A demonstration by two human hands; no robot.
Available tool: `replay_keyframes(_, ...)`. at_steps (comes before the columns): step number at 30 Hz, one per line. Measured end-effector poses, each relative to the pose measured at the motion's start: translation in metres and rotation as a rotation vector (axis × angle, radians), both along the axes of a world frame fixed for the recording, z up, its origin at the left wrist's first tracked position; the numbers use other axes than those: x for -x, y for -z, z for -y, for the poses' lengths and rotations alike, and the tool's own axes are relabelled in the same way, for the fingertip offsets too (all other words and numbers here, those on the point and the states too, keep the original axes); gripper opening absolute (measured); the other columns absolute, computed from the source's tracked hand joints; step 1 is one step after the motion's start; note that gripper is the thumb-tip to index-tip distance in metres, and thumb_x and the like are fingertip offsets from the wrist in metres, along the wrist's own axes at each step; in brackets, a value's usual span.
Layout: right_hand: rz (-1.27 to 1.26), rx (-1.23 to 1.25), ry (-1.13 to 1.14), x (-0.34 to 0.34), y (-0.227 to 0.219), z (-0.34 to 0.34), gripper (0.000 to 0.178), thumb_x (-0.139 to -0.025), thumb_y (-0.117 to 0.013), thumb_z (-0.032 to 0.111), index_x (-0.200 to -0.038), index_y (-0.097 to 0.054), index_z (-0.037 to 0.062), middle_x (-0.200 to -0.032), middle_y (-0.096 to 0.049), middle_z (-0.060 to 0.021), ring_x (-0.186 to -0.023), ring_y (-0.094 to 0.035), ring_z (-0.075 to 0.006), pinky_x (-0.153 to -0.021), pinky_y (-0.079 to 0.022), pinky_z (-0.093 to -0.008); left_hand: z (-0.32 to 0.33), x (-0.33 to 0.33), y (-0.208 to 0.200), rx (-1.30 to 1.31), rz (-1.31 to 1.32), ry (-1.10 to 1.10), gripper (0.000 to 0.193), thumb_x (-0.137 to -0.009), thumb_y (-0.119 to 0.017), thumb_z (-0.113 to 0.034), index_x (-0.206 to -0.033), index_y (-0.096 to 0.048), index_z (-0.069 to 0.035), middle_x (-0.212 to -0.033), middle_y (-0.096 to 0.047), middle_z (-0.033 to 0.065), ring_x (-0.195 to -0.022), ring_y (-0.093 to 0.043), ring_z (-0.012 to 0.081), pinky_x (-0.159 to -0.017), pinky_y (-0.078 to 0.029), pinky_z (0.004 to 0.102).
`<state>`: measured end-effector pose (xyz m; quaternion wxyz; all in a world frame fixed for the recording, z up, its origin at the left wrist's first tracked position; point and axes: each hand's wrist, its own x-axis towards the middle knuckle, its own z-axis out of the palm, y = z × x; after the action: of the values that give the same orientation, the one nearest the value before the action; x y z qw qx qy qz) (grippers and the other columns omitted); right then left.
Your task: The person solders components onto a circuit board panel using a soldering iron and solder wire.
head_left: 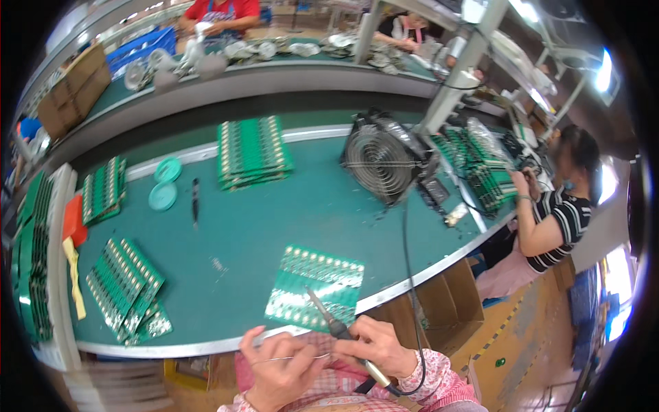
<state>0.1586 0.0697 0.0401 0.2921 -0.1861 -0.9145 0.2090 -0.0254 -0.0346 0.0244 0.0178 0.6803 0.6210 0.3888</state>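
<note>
My right hand (382,348) is closed round a soldering iron (338,327), whose tip points up and to the left over a green circuit board panel (319,275). The panel lies flat near the table's front edge, with rows of pale pads and glare on it. I cannot tell whether the tip touches it. My left hand (283,367), just left of the iron, pinches a thin silvery wire (302,356) that looks like solder. The wire's end is close to my right fingers. The iron's dark cord (410,275) runs up past my right hand towards the fan.
A black fan (379,163) stands at the back right. Board stacks lie at the back (254,152) and left (125,285), near teal round lids (165,184) and a black pen-like tool (195,203). A rack of boards (34,254) borders the left. A co-worker (549,226) sits right, beside an open carton (449,292).
</note>
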Motion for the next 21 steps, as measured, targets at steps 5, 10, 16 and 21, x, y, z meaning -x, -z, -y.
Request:
replay_keyframes(5,-0.154,0.041,0.148,-0.052,0.002,-0.034,0.009,-0.079,-0.071,0.007,-0.087,-0.067,0.0061,-0.075,-0.057,-0.0031,-0.064,-0.056,-0.0151,-0.053,-0.047,-0.0290,-0.002,0.002,0.009,-0.080,-0.052,0.058,0.022,-0.076,-0.076,-0.020,-0.093,-0.064,-0.014,-0.093,-0.060,0.0035,-0.095,-0.059,0.0223,-0.097,-0.037,0.0498)
replay_keyframes(10,-0.388,-0.001,0.776,-0.091,-0.012,-0.156,0.010,-0.096,-0.059,0.010,-0.100,-0.064,0.0020,-0.092,-0.067,-0.0085,-0.078,-0.061,-0.0141,-0.072,-0.049,-0.0288,0.005,0.006,0.022,-0.043,0.183,-0.229,0.012,-0.082,-0.065,-0.002,-0.075,-0.056,-0.006,-0.082,-0.065,0.0046,-0.082,-0.060,0.0207,-0.101,-0.033,0.0478)
replay_keyframes(16,0.033,-0.306,0.621,-0.106,-0.003,-0.243,0.019,-0.094,-0.064,0.017,-0.110,-0.068,0.0083,-0.104,-0.070,-0.0138,-0.094,-0.069,-0.0304,-0.082,-0.052,-0.0369,0.006,0.019,0.021,-0.022,0.144,-0.429,0.003,-0.085,-0.066,-0.005,-0.083,-0.064,-0.007,-0.096,-0.070,0.0050,-0.092,-0.063,0.0210,-0.103,-0.032,0.0480)
replay_keyframes(21,-0.334,-0.051,0.736,-0.094,-0.005,-0.164,0.016,-0.097,-0.060,0.006,-0.111,-0.067,0.0025,-0.102,-0.069,-0.0065,-0.077,-0.064,-0.0111,-0.068,-0.050,-0.0225,0.008,0.025,0.027,-0.082,0.186,-0.443,0.006,-0.084,-0.064,0.000,-0.081,-0.061,-0.004,-0.101,-0.068,0.0086,-0.095,-0.062,0.0267,-0.098,-0.039,0.0454)
